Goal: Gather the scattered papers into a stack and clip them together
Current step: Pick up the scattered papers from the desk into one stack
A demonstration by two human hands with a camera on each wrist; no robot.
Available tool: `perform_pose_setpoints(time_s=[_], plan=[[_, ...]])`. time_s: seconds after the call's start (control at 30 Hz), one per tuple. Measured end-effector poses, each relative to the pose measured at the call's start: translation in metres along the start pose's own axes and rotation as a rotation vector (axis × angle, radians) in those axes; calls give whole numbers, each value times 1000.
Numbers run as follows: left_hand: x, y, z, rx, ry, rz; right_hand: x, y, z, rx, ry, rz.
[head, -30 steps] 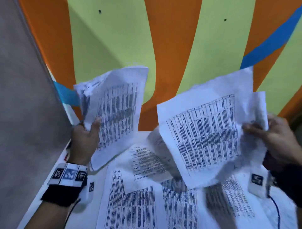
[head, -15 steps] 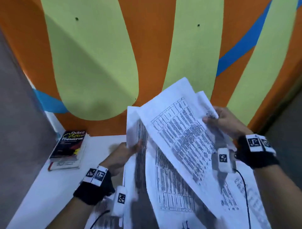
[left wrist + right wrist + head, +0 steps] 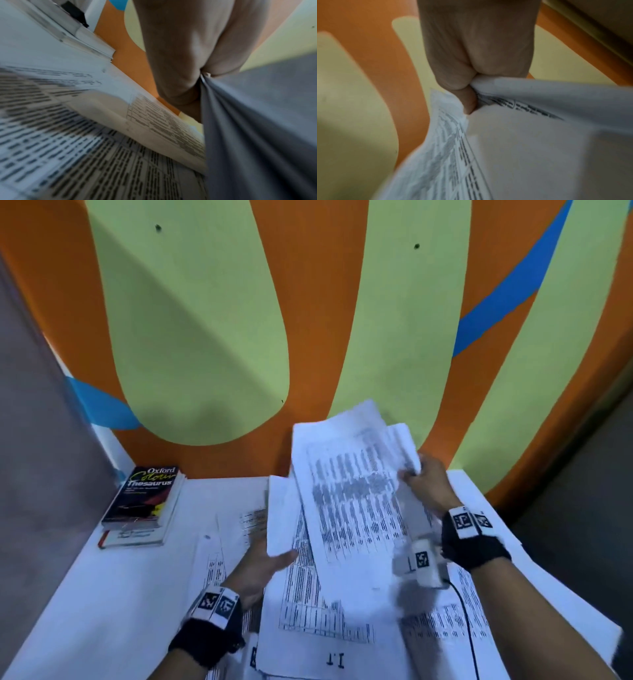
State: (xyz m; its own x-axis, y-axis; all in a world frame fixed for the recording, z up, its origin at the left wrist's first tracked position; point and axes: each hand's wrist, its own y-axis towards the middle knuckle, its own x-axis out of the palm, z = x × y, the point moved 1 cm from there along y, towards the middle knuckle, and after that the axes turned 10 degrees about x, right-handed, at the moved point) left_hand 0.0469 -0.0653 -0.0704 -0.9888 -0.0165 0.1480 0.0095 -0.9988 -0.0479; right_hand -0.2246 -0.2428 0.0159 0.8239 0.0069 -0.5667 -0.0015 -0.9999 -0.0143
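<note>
My left hand (image 3: 263, 563) pinches the lower corner of a white printed sheet (image 3: 282, 515) that stands tilted over the table. My right hand (image 3: 428, 487) grips the top right corner of other printed sheets (image 3: 352, 501), which overlap the left one. In the left wrist view the hand (image 3: 188, 54) pinches a shadowed sheet (image 3: 257, 135). In the right wrist view the hand (image 3: 476, 54) has thumb and fingers closed on crumpled sheets (image 3: 530, 148). More printed papers (image 3: 315, 611) lie flat on the white table (image 3: 102, 594) under both hands. No clip is visible.
A thesaurus book (image 3: 144, 501) lies on another book at the table's back left corner. An orange, green and blue painted wall (image 3: 308, 337) stands right behind the table. A grey panel (image 3: 41, 440) borders the left side. A cable (image 3: 466, 621) trails from my right wrist.
Both hands came together from far apart, so the held sheets now overlap. They also dropped lower, close above the papers on the table.
</note>
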Motion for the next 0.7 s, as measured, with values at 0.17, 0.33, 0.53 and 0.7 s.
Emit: perform_pose_setpoints(time_s=[0.17,0.33,0.53,0.7], plan=[[-24,-1,-9,-76,-62,149,-40,-2,11,215,606,-68],[-34,3,-18,-120,-55,158,2,-25,53,573,646,-424],[-15,-1,1,-254,-59,142,61,-57,68,645,526,-429],[-11,1,2,-307,-256,91,71,-59,54,609,498,-533]])
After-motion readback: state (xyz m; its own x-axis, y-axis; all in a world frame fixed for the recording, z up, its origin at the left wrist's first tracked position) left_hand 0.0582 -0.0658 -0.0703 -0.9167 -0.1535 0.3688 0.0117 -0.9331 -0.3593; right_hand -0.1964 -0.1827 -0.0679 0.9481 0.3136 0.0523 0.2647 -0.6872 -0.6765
